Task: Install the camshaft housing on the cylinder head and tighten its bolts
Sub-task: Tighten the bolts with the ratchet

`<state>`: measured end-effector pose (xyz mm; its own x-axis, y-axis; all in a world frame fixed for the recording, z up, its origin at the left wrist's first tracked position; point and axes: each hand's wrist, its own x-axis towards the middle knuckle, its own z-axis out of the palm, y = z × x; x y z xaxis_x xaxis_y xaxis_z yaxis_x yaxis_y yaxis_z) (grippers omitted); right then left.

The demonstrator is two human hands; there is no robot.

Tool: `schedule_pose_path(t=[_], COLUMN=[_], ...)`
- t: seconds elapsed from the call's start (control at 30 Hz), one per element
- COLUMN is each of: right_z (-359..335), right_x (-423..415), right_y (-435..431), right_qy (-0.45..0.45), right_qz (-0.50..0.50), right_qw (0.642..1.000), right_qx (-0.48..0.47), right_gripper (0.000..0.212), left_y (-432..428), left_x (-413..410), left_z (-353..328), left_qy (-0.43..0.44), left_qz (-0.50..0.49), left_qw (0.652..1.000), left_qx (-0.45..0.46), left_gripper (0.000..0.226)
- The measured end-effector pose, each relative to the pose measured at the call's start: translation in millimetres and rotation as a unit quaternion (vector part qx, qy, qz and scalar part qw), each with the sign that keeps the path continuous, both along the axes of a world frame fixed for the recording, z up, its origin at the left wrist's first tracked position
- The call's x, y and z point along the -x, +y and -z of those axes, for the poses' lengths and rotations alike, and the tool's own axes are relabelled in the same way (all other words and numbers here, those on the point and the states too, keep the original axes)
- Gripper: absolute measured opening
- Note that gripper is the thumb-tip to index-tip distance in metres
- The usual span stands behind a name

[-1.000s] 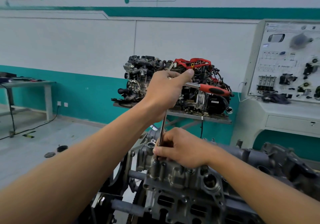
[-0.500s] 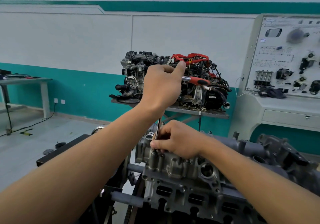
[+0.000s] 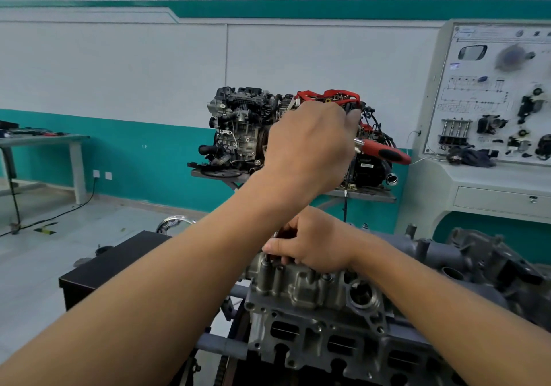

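The grey camshaft housing (image 3: 301, 290) sits on the cylinder head (image 3: 322, 344) in the lower middle of the view. My left hand (image 3: 310, 150) is raised above it and grips the head of a ratchet wrench whose red handle (image 3: 384, 152) sticks out to the right. The wrench's long extension runs down behind my left wrist and is mostly hidden. My right hand (image 3: 313, 248) holds the extension's lower end at a bolt on the housing's left end.
A display engine with red parts (image 3: 247, 129) stands on a stand behind. A white training panel cabinet (image 3: 489, 176) is at the right. A grey table (image 3: 44, 141) stands at the far left. A black box (image 3: 110, 266) sits beside the engine stand.
My left hand has turned the ratchet, so its red handle swung further right and downward. My right hand stays on the extension at the same bolt.
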<state>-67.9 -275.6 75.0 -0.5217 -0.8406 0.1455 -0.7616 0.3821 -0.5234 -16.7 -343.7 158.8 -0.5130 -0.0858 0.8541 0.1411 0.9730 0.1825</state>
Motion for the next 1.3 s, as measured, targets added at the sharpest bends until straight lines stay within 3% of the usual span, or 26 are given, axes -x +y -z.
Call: schedule_pose_path(t=[0.17, 0.43, 0.6, 0.7, 0.83, 1.03, 1.17, 1.3], right_z=[-1, 0, 1, -1, -3, -12, -20, -10], right_x=[-1, -1, -1, -1, -1, -10, -4, 2], right_y=[-1, -3, -5, -6, -6, 10, 39, 68], right_qy=[-0.004, 0.002, 0.050, 0.061, 0.041, 0.073, 0.101, 0.092], right_qz=[0.015, 0.025, 0.029, 0.025, 0.017, -0.013, 0.030, 0.100], right_qw=[1.000, 0.999, 0.998, 0.998, 0.999, 0.993, 0.993, 0.991], right_qx=[-0.010, -0.022, -0.031, -0.023, -0.021, 0.093, 0.046, -0.014], right_gripper=[0.033, 0.031, 0.036, 0.037, 0.035, 0.035, 0.043, 0.054], left_y=[-14, -38, -47, -50, -43, -23, 2, 32], left_x=[11, 12, 13, 16, 19, -2, -8, 2], left_z=[-6, -8, 11, 15, 12, -10, -12, 9], left_qy=[0.007, -0.050, -0.054, -0.054, -0.016, 0.062, -0.022, -0.109], left_qz=[0.129, 0.288, 0.404, 0.397, 0.325, 0.399, 0.398, 0.428], left_qw=[0.987, 0.943, 0.855, 0.837, 0.854, 0.849, 0.854, 0.819], left_qx=[-0.099, -0.162, -0.321, -0.373, -0.407, -0.339, -0.334, -0.367], left_gripper=[0.067, 0.058, 0.030, 0.031, 0.034, 0.033, 0.032, 0.036])
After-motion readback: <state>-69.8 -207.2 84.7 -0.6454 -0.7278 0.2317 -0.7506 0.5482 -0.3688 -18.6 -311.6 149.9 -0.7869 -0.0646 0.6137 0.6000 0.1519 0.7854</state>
